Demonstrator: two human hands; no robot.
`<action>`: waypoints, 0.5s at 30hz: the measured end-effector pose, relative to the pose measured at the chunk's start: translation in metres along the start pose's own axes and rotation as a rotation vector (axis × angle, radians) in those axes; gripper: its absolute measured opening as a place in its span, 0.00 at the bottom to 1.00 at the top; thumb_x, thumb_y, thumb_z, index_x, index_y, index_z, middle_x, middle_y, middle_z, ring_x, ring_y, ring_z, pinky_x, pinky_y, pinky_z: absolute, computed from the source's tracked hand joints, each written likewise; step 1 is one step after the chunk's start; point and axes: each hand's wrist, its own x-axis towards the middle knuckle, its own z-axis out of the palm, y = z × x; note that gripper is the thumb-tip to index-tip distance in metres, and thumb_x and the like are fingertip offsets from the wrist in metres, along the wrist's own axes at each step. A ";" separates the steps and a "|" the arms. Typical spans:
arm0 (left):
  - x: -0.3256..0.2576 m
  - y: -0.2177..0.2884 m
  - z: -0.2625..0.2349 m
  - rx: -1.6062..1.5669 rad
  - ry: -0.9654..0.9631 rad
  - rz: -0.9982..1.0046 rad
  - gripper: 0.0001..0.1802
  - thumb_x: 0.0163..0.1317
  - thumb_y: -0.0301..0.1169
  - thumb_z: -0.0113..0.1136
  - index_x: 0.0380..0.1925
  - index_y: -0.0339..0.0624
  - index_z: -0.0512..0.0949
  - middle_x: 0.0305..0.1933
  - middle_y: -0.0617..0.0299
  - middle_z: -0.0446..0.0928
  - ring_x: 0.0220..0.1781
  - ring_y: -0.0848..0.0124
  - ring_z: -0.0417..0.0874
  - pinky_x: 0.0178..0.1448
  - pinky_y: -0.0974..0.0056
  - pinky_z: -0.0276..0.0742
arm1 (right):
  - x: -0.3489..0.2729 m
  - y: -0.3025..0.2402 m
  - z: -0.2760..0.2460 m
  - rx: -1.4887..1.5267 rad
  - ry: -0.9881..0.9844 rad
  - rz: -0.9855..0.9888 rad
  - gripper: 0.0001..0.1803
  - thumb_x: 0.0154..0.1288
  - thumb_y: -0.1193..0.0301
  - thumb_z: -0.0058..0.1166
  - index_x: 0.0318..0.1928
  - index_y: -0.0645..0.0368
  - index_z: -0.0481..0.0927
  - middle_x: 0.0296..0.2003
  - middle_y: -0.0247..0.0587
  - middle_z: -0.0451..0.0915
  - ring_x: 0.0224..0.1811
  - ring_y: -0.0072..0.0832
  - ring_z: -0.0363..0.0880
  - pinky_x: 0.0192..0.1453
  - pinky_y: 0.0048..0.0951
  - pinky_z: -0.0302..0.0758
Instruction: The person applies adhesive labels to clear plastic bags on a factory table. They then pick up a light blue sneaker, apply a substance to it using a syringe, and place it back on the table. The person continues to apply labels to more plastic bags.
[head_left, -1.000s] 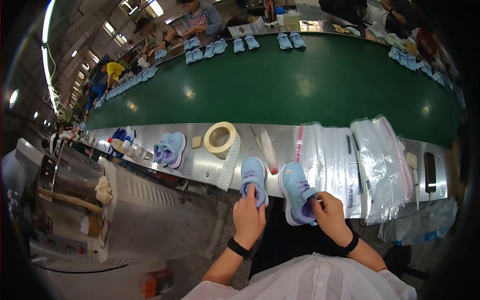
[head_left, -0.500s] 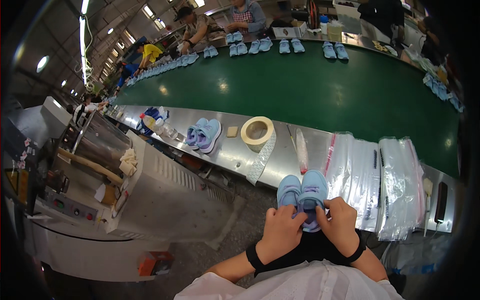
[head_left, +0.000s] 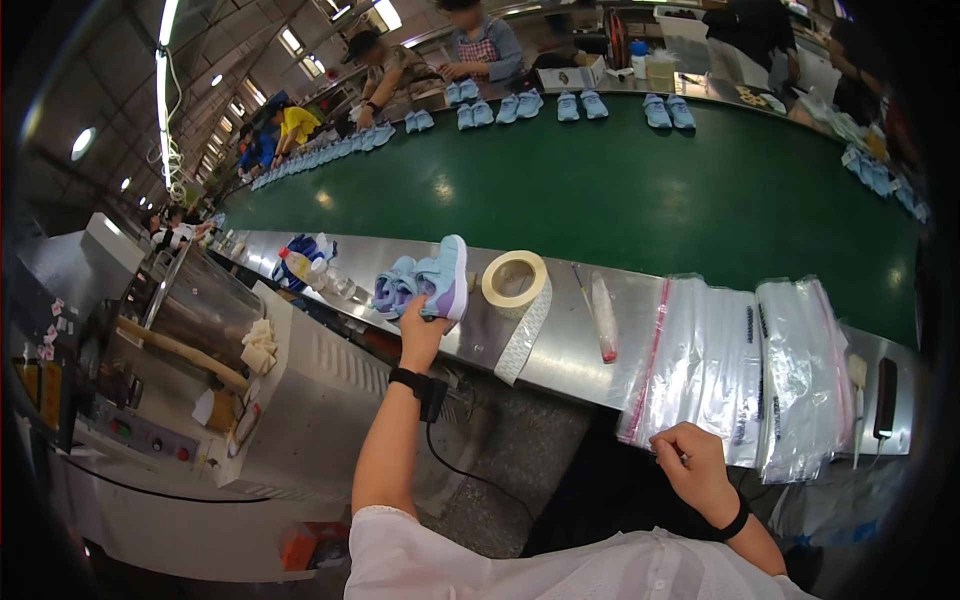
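My left hand (head_left: pixel 424 325) reaches out over the metal ledge, gripping a light blue shoe (head_left: pixel 446 275) with a white sole and purple lining. The shoe is tilted, its sole facing right. Close against it on the left are more light blue shoes (head_left: pixel 391 285), partly hidden, so I cannot tell how many my fingers touch. My right hand (head_left: pixel 695 468) is loosely closed, with nothing visible in it. It hovers at the near edge of a stack of clear plastic bags (head_left: pixel 700 370), above my dark-clad lap.
A tape roll (head_left: pixel 490 285) with a hanging strip sits right of the shoes, bottles (head_left: pixel 325 275) left. A second bag stack (head_left: pixel 800 370) lies at right. Beyond the ledge runs a green conveyor belt (head_left: pixel 560 190) with shoe pairs along its far side, where co-workers work. A metal machine (head_left: pixel 300 390) stands left.
The pair of shoes held in both hands over my lap is gone from there. My left hand has swung left to the ledge with a shoe; my right hand has let go and stayed near the bags.
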 end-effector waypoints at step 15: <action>0.027 -0.043 -0.002 0.755 0.034 0.303 0.13 0.34 0.20 0.60 0.24 0.45 0.75 0.32 0.58 0.70 0.40 0.56 0.72 0.41 0.56 0.70 | -0.009 0.014 0.000 -0.120 -0.002 -0.001 0.02 0.53 0.77 0.55 0.28 0.62 0.80 0.23 0.42 0.77 0.21 0.32 0.76 0.25 0.28 0.70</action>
